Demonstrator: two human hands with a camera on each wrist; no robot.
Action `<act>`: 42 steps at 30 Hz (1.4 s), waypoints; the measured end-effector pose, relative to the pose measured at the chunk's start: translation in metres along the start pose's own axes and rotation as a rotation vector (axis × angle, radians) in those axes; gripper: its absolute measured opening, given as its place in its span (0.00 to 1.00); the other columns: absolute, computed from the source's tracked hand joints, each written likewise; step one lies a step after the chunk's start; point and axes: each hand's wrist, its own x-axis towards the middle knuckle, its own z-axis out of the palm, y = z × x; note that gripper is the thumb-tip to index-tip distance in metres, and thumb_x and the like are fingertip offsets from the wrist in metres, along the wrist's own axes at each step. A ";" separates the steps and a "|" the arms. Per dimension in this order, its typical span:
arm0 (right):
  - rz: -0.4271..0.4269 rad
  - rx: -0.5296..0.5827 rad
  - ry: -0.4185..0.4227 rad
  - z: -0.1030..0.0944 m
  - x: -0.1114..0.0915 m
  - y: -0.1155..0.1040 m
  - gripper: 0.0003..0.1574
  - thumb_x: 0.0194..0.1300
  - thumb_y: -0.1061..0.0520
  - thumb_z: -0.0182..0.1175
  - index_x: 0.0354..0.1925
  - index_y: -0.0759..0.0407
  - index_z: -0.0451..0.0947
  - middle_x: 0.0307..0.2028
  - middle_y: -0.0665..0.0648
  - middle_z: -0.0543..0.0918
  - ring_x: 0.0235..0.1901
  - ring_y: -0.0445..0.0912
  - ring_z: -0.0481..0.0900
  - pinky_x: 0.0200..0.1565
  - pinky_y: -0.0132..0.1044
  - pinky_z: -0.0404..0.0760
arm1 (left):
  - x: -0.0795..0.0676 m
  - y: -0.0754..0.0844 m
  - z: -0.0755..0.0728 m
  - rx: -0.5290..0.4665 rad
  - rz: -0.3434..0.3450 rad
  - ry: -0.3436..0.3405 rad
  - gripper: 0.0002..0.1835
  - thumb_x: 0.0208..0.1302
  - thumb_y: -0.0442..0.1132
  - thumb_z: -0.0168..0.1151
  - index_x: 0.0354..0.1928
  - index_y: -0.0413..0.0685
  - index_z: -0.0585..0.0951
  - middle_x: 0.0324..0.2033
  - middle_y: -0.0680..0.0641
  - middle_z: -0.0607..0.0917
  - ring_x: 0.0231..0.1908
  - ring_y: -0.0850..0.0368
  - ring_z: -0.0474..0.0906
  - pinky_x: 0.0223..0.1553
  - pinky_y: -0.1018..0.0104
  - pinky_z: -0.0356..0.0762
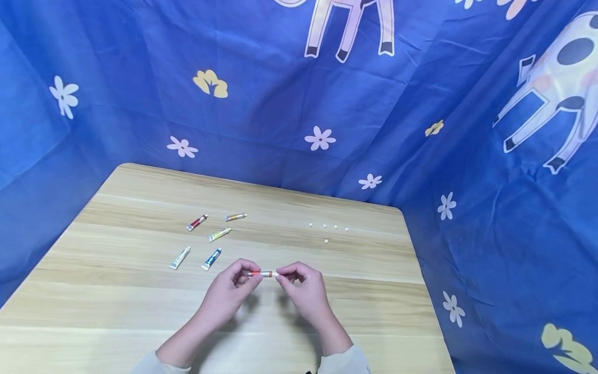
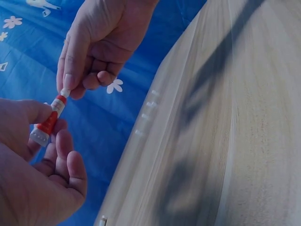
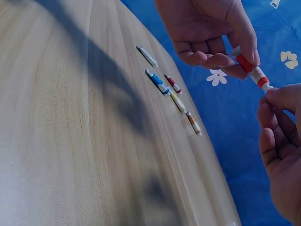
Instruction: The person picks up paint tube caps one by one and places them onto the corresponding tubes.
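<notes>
Above the table, my left hand pinches an orange-and-silver paint tube between thumb and fingers, near its flat crimped end. My right hand pinches the small white cap at the tube's other end with thumb and forefinger. In the head view the tube lies level between the two hands. The right wrist view shows its orange bands and pale middle. Whether the cap is still seated on the neck is hidden by the right fingertips.
Several paint tubes lie on the wooden table at left: red, orange-brown, yellow, white and blue. Several small white caps lie farther right. A blue patterned curtain hangs behind and beside the table.
</notes>
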 end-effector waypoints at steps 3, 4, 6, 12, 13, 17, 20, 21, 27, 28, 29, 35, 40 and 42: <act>-0.016 -0.016 0.004 0.001 0.000 -0.002 0.06 0.67 0.61 0.75 0.43 0.54 0.92 0.36 0.58 0.93 0.33 0.33 0.82 0.44 0.27 0.81 | -0.001 0.000 0.000 -0.005 0.001 -0.006 0.12 0.72 0.44 0.73 0.52 0.49 0.85 0.36 0.50 0.86 0.32 0.63 0.77 0.33 0.69 0.74; -0.016 -0.012 0.004 0.001 0.000 -0.002 0.06 0.68 0.61 0.75 0.43 0.54 0.92 0.36 0.58 0.93 0.33 0.33 0.82 0.44 0.27 0.81 | -0.001 -0.001 0.000 -0.009 0.001 -0.010 0.12 0.72 0.44 0.73 0.51 0.50 0.85 0.36 0.49 0.87 0.32 0.63 0.77 0.33 0.69 0.74; -0.004 0.000 0.000 0.001 0.000 -0.003 0.06 0.68 0.60 0.75 0.43 0.55 0.91 0.36 0.59 0.93 0.33 0.33 0.83 0.44 0.28 0.82 | -0.002 -0.001 0.000 -0.014 0.005 -0.018 0.12 0.72 0.44 0.73 0.51 0.50 0.85 0.37 0.49 0.87 0.32 0.63 0.77 0.33 0.69 0.75; 0.043 0.066 -0.036 0.001 -0.001 -0.001 0.08 0.72 0.57 0.72 0.45 0.59 0.90 0.39 0.66 0.92 0.34 0.34 0.84 0.40 0.27 0.82 | -0.002 0.000 -0.002 -0.005 0.020 -0.018 0.12 0.70 0.43 0.75 0.51 0.51 0.86 0.32 0.52 0.80 0.30 0.63 0.72 0.30 0.70 0.72; 0.049 0.070 -0.042 0.001 -0.001 0.000 0.08 0.72 0.57 0.71 0.46 0.60 0.90 0.39 0.67 0.92 0.34 0.35 0.84 0.39 0.26 0.82 | -0.002 0.000 -0.002 -0.004 0.022 -0.017 0.12 0.69 0.43 0.75 0.51 0.51 0.86 0.31 0.52 0.79 0.30 0.63 0.71 0.30 0.70 0.72; 0.071 0.055 -0.063 0.003 -0.001 0.002 0.09 0.76 0.56 0.67 0.46 0.61 0.88 0.40 0.66 0.91 0.34 0.35 0.83 0.39 0.26 0.82 | -0.002 0.001 -0.001 0.014 0.030 -0.005 0.11 0.68 0.41 0.76 0.49 0.52 0.87 0.30 0.52 0.78 0.29 0.63 0.71 0.29 0.70 0.71; 0.080 0.037 -0.075 0.005 -0.002 0.003 0.10 0.79 0.55 0.64 0.43 0.61 0.87 0.38 0.65 0.90 0.32 0.35 0.80 0.38 0.26 0.80 | -0.002 0.001 0.000 0.037 0.043 0.008 0.11 0.66 0.39 0.78 0.48 0.53 0.87 0.30 0.51 0.80 0.28 0.63 0.72 0.30 0.71 0.72; 0.084 0.038 -0.079 0.006 -0.002 0.003 0.11 0.80 0.55 0.63 0.41 0.62 0.86 0.37 0.66 0.89 0.31 0.34 0.79 0.37 0.25 0.79 | -0.002 0.001 0.001 0.044 0.046 0.011 0.10 0.66 0.39 0.78 0.47 0.53 0.88 0.30 0.51 0.81 0.29 0.63 0.73 0.30 0.71 0.73; 0.118 0.074 -0.091 0.010 -0.003 0.006 0.21 0.83 0.53 0.58 0.34 0.65 0.84 0.32 0.68 0.87 0.28 0.36 0.77 0.34 0.25 0.77 | -0.003 0.000 0.004 0.058 0.044 0.014 0.11 0.65 0.37 0.78 0.47 0.53 0.88 0.30 0.52 0.82 0.29 0.63 0.73 0.30 0.71 0.73; 0.118 0.080 -0.090 0.010 -0.004 0.007 0.22 0.84 0.53 0.58 0.34 0.66 0.84 0.31 0.68 0.86 0.28 0.37 0.78 0.34 0.25 0.78 | -0.003 -0.001 0.004 0.057 0.044 0.015 0.11 0.65 0.37 0.78 0.47 0.53 0.88 0.30 0.52 0.82 0.29 0.63 0.73 0.30 0.71 0.73; 0.119 0.084 -0.088 0.011 -0.004 0.007 0.23 0.84 0.52 0.57 0.34 0.67 0.84 0.31 0.68 0.86 0.29 0.37 0.78 0.35 0.25 0.79 | -0.003 -0.001 0.004 0.055 0.045 0.014 0.11 0.65 0.38 0.78 0.47 0.53 0.88 0.30 0.52 0.82 0.28 0.63 0.73 0.30 0.71 0.73; 0.079 0.020 -0.098 0.011 -0.006 0.011 0.29 0.88 0.49 0.51 0.33 0.64 0.83 0.31 0.68 0.87 0.29 0.38 0.79 0.37 0.27 0.80 | -0.005 -0.001 0.005 0.056 0.060 0.021 0.10 0.66 0.38 0.78 0.46 0.55 0.88 0.31 0.52 0.83 0.29 0.63 0.74 0.30 0.72 0.74; -0.020 -0.112 -0.121 0.007 -0.006 0.010 0.29 0.90 0.46 0.45 0.37 0.58 0.83 0.30 0.66 0.86 0.28 0.35 0.74 0.37 0.28 0.78 | -0.006 0.001 0.006 0.068 0.063 0.030 0.10 0.65 0.38 0.79 0.46 0.56 0.88 0.31 0.52 0.82 0.29 0.64 0.73 0.30 0.72 0.73; -0.047 -0.099 -0.136 0.003 -0.006 0.009 0.23 0.89 0.48 0.48 0.43 0.59 0.83 0.32 0.66 0.86 0.29 0.33 0.74 0.37 0.28 0.78 | -0.007 0.002 0.006 0.068 0.062 0.034 0.10 0.65 0.38 0.79 0.46 0.56 0.88 0.31 0.52 0.82 0.29 0.64 0.74 0.30 0.72 0.73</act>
